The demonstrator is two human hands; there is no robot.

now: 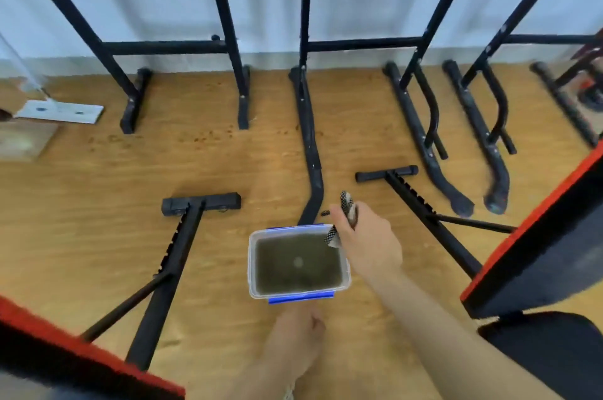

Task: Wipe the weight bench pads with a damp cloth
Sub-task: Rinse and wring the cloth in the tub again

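Cloth (347,202) in my right hand (365,236), fingers clenched round it, above water tub's (253,269) far-right corner. Bench pad (538,253) lies rightward, nearer that hand. Left hand (293,337) curled at tub's near edge, grip unclear.

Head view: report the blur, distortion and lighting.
In the head view the wide-angle lens splays the rack uprights outward; in the head view the left hand and the lower-left bench pad are smeared; in the head view the light is soft and even, and the cloth in the right hand shows its check pattern.
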